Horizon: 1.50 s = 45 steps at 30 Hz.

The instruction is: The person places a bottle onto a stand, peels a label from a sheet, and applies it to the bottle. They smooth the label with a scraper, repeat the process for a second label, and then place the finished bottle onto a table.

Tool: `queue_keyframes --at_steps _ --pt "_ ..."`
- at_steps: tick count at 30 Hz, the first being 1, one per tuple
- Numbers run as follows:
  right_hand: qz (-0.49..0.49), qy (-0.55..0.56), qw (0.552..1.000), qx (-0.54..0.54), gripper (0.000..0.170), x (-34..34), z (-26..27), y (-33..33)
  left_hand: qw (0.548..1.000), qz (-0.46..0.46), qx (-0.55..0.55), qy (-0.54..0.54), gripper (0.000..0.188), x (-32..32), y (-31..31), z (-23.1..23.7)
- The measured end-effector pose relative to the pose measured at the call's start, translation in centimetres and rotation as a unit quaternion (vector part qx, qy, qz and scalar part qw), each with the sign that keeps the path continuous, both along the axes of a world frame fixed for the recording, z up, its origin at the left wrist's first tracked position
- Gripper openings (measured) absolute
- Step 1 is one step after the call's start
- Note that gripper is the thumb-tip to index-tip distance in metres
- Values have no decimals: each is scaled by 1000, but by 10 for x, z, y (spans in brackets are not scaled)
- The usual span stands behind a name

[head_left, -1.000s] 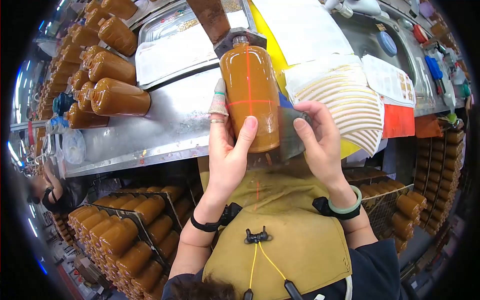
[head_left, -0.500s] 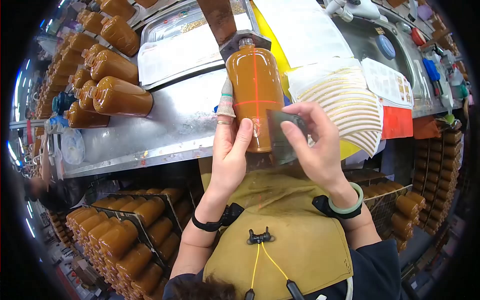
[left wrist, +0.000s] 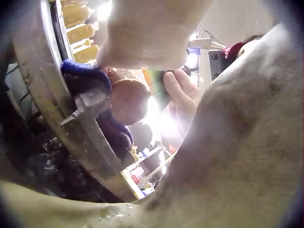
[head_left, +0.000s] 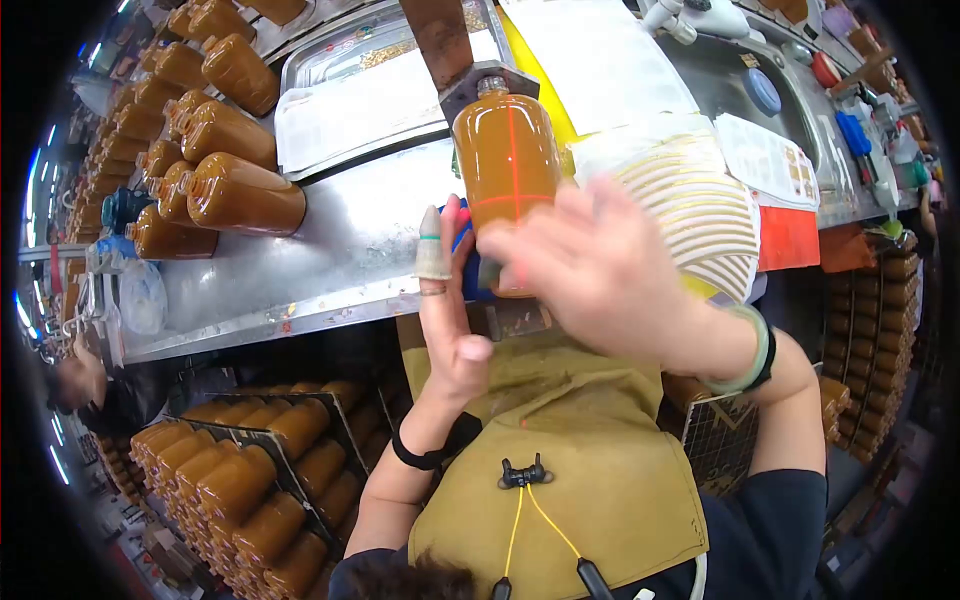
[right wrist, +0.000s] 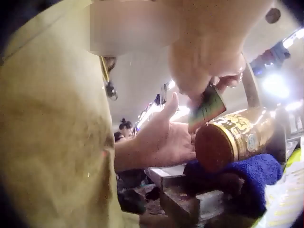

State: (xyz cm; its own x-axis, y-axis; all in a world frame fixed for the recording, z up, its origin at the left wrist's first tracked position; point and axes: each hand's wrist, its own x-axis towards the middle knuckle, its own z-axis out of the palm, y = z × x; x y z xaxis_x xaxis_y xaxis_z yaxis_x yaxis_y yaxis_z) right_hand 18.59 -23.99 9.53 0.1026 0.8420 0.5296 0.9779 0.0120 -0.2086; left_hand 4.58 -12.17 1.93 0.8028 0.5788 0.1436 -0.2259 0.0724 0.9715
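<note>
A glossy brown bottle (head_left: 508,150) lies with its neck at a metal bracket (head_left: 437,45). In the right wrist view, gold patterning (right wrist: 240,124) shows on its side and a blue towel (right wrist: 256,173) lies under it. My right hand (head_left: 610,280), blurred, passes over the base end of the bottle and hides part of it. It pinches a thin dark-green scraper (right wrist: 209,109), whose edge is close to the base. Left of the bottle, my left hand (head_left: 447,325) has its fingers extended and thumb apart, with a cloth finger cover (head_left: 432,250) on one finger.
Several brown bottles (head_left: 245,195) lie on the metal bench at the left. A sheet with curved gold-edged strips (head_left: 705,205) lies right of the bottle, beside a red sheet (head_left: 788,238). A sink (head_left: 735,75) is at the back right. Racked bottles (head_left: 235,470) fill the space below.
My left hand has let go of the bottle, moving left and turning with its thumb outward. My right hand has swung left across the bottle's base end with the scraper.
</note>
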Motion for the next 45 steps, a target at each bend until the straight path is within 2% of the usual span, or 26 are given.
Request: queue_keyframes --at_steps 2,4,6,7,8,10,11,14,15,16,18,20,23,27,28,29,30,32,33,36,37,38,41,43,44,45 --pt "-70 -4 996 48 27 28 -2 14 982 4 188 18 133 -2 0 -7" --pt "-93 -63 989 101 22 37 -1 16 968 23 250 11 130 -2 -2 -6" --pt "0 -77 996 51 22 22 -1 8 936 94 335 44 120 2 -6 -6" --pt "62 -39 995 70 22 6 -9 8 944 101 310 49 110 5 -5 -5" --pt "81 3 997 9 21 -3 -7 -2 941 85 322 55 102 6 -2 0" --pt "17 79 996 26 21 21 -8 4 967 106 221 64 99 0 -3 -23" --pt "-31 73 991 105 23 39 -8 8 959 78 262 69 102 -3 5 -25" --pt "-60 -69 986 138 27 72 -8 -1 957 26 276 89 107 -6 8 -8" --pt "-19 -64 988 138 27 61 -20 -4 925 66 365 79 101 -3 6 1" --pt "21 -60 989 136 27 43 -38 -10 925 66 366 79 101 -2 8 -1" --pt "177 -63 974 127 31 14 -44 -27 950 43 299 81 99 -2 10 -10" --pt "191 4 975 116 28 12 -35 -33 954 22 284 95 98 -5 15 -12" --pt "-2 -12 988 156 31 38 -29 -28 942 -10 318 108 100 -9 22 -14" --pt "128 17 981 147 24 11 -39 -48 952 -24 279 120 100 -8 25 -13" --pt "128 18 981 146 24 12 -36 -48 933 7 349 89 94 -4 20 -2" --pt "11 155 970 185 24 15 -34 -46 907 38 416 56 88 -1 16 3" --pt "-109 286 927 219 25 18 -32 -45 907 35 416 55 88 0 14 2" --pt "-226 304 894 238 30 36 -32 -51 805 64 590 -8 65 2 11 -1" --pt "-218 399 849 269 32 32 -30 -51 779 74 621 -49 48 5 13 -6" --pt "-252 438 836 212 32 20 -41 -55 773 121 618 -75 41 4 18 -16" --pt "-223 501 801 238 31 8 -41 -45 786 132 599 -76 38 4 16 -13" --pt "-238 511 798 213 31 -2 -37 -40 787 129 599 -75 38 2 16 -16" --pt "-187 546 783 234 27 -19 -72 -24 782 126 609 -28 56 -8 16 -18" --pt "-241 533 788 193 25 -14 -86 -24 786 129 603 -27 60 -11 16 -20" --pt "-303 472 815 144 24 -4 -89 -34 791 136 595 -30 63 -11 15 -21" --pt "-287 518 787 174 25 2 -86 -39 791 137 595 -30 63 -8 15 -23"
